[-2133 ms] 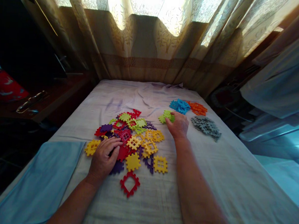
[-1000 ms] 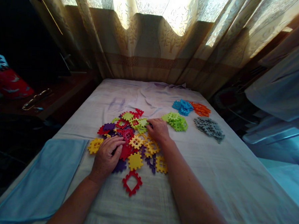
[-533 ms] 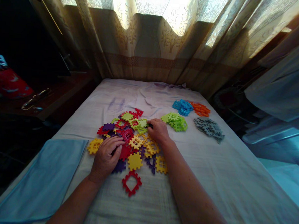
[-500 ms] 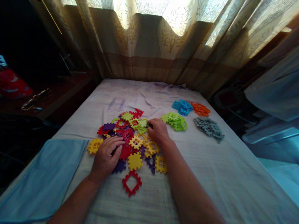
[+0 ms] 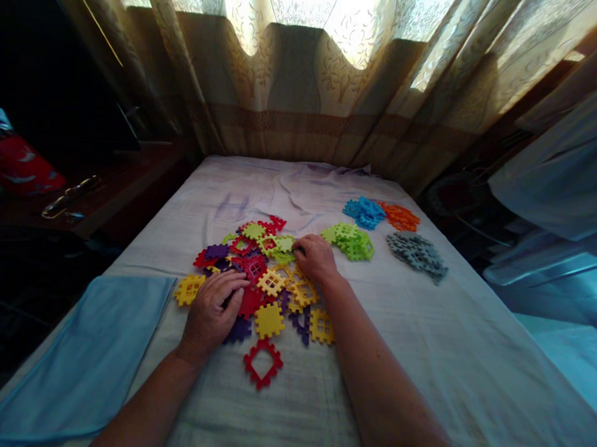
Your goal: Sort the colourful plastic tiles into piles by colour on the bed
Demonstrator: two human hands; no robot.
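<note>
A mixed pile of plastic interlocking tiles with notched edges, in red, yellow, purple and light green, lies in the middle of the bed. My left hand rests on the pile's left side, fingers stretched over a red tile. On the far right side of the pile, my right hand has its fingers curled in a pinch at the edge of a light green interlocking tile; the fingertips are partly hidden. Nearer me are a yellow tile and a red frame tile with an open centre.
Sorted heaps lie to the right: green tiles, blue tiles, orange tiles and grey tiles. A folded blue cloth covers the bed's left edge. Beyond the white sheet hangs a curtain.
Both hands stay nearly in place. My right hand has shifted very slightly left at the light green tile; the heaps look the same.
</note>
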